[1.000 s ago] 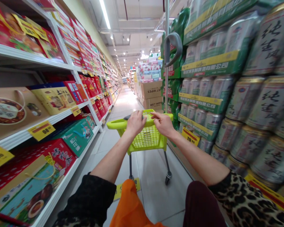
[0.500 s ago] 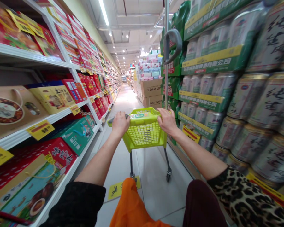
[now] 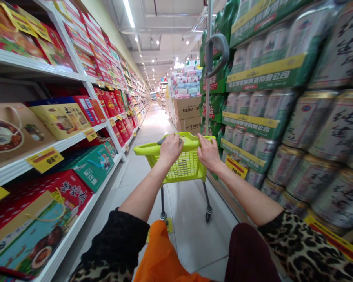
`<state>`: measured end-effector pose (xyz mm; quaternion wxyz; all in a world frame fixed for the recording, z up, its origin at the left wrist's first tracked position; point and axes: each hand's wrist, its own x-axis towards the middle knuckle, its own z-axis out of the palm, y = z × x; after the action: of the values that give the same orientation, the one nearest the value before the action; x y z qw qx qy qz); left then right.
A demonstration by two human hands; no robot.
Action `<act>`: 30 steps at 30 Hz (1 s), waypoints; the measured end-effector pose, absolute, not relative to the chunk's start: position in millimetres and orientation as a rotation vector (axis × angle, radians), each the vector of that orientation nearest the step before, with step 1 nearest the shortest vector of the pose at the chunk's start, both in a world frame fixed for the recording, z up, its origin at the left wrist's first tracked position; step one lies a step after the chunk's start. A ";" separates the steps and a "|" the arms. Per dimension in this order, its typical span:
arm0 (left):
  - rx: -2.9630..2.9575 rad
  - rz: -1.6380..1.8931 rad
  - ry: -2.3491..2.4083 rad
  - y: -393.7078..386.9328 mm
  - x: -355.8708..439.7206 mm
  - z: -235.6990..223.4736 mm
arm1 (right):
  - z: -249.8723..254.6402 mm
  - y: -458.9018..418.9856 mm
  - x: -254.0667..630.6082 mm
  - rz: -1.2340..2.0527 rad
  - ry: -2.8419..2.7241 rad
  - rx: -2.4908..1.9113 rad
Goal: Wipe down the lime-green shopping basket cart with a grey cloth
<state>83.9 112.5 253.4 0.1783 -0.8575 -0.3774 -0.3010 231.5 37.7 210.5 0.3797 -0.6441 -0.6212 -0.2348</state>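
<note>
A small lime-green shopping cart [image 3: 147, 149] with a mesh basket stands in front of me on thin dark legs with casters. My left hand [image 3: 171, 149] is closed over the middle of its handle bar. A dark grey piece, whose kind I cannot make out, shows at both sides of that hand. Near the bar's right end, my right hand [image 3: 208, 152] has its fingers bent over the handle. The inside of the basket is mostly hidden by the hands and bar.
On the left, shelves [image 3: 67, 147] hold gift boxes with yellow price tags. Stacked beer cans [image 3: 308, 121] line the right. A metal pole [image 3: 207, 98] with a grey curved grip [image 3: 223, 55] rises beyond the cart. Wet-wipe cartons [image 3: 188, 109] stand farther up the aisle.
My left hand has slid right along the handle, from the left end to the middle, with the grey piece shifting along. My right hand stays near the right end. Shelves have shifted slightly closer.
</note>
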 end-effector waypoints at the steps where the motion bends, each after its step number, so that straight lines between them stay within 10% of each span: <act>1: -2.397 -0.867 -1.142 119.8 72.0 253.7 | 209.7 37.9 232.1 -0.600 -1.587 -1.641; 30: -2.376 -1.052 -1.008 109.1 66.9 241.9 | 192.7 30.9 220.1 -0.752 -1.567 -1.594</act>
<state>66.9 109.1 241.9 0.1762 -0.8391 -0.3560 -0.3715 220.1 30.9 192.7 0.3818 -0.6247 -0.6141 -0.2947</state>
